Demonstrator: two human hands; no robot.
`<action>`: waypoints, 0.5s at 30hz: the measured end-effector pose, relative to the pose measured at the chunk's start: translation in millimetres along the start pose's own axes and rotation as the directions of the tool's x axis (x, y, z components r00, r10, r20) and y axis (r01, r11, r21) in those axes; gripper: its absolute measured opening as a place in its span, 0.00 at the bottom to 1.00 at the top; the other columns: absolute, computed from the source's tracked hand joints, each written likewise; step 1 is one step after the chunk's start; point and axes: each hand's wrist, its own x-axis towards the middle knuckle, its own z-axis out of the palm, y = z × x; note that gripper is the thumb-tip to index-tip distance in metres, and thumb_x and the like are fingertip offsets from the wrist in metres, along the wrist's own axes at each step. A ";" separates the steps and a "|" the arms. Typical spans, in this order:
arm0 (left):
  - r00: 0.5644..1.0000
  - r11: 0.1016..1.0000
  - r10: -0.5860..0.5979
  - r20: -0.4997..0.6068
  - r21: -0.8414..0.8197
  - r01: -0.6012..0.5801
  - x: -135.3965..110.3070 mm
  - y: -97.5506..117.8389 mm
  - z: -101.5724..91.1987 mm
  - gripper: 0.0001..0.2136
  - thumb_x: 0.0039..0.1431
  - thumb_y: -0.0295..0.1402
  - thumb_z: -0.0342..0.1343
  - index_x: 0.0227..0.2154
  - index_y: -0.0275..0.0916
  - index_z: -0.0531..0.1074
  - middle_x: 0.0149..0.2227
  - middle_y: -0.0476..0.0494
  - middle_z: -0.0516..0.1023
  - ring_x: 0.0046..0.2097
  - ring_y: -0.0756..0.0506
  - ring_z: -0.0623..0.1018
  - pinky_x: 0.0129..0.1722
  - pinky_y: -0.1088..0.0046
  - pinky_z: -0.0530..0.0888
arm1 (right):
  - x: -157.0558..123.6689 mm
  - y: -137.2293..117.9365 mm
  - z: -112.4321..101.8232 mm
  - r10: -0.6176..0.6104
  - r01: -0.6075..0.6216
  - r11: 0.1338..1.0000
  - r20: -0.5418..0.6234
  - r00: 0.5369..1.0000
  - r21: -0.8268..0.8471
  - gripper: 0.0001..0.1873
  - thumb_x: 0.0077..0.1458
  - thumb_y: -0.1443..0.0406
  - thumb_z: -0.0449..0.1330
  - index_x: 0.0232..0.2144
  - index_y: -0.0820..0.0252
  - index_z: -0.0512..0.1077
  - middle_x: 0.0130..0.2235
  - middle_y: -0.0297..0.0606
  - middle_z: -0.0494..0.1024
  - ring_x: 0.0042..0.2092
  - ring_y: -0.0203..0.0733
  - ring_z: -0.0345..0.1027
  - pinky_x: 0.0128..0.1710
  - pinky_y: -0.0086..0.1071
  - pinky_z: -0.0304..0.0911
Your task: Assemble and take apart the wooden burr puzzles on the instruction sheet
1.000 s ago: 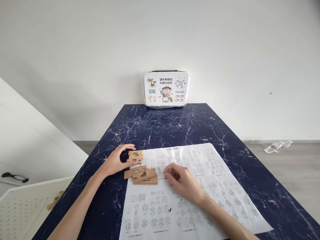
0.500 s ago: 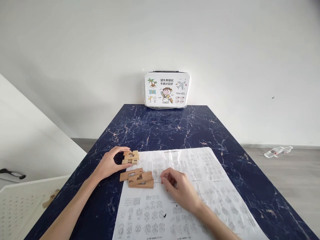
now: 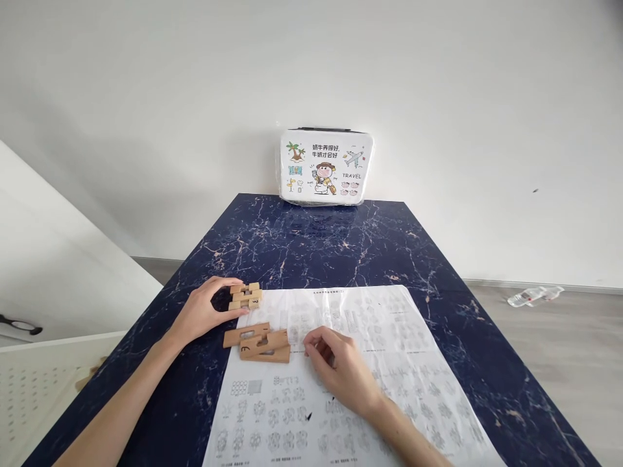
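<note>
My left hand (image 3: 198, 310) is closed around a small group of notched wooden puzzle pieces (image 3: 246, 296) at the paper's upper left corner. Its fingers touch the far side and the thumb the near side. One piece bears a black number. Just nearer to me, several longer slotted wooden pieces (image 3: 265, 347) overlap in a loose pile, some with black marks. To the right of that pile my right hand (image 3: 343, 370) rests on the printed sheet (image 3: 384, 363), fingers curled in, with nothing visible in them.
A white case (image 3: 326, 167) with cartoon prints stands against the wall at the back of the dark blue marbled table (image 3: 311, 253). At lower left is a white perforated surface (image 3: 29, 389) with wooden pieces on it. A clear plastic bottle (image 3: 534, 296) lies on the floor at right.
My view has shifted slightly, so the table and the things on it appear a little further left. Both hands keep their places and hold on the table.
</note>
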 end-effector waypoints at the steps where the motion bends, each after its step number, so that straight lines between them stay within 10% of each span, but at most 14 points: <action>1: 1.000 1.000 -0.001 -0.008 0.003 0.001 0.0 -0.3 0.3 0.33 0.53 0.66 0.65 0.52 0.46 0.78 0.54 0.40 0.84 0.54 0.32 0.83 0.59 0.52 0.78 | 0.0 -0.8 -0.4 -0.005 0.005 1.000 0.002 1.000 -0.001 0.06 0.68 0.64 0.56 0.39 0.54 0.73 0.33 0.36 0.79 0.31 0.40 0.70 0.30 0.32 0.67; 15: 0.978 0.991 0.088 -0.187 0.118 -0.067 0.7 14.5 6.0 0.28 0.62 0.61 0.63 0.53 0.46 0.76 0.52 0.41 0.83 0.54 0.32 0.81 0.61 0.51 0.75 | 2.7 -1.1 -2.4 -0.019 0.019 1.000 0.010 1.000 0.009 0.07 0.69 0.65 0.56 0.38 0.54 0.74 0.33 0.36 0.78 0.31 0.39 0.70 0.30 0.32 0.66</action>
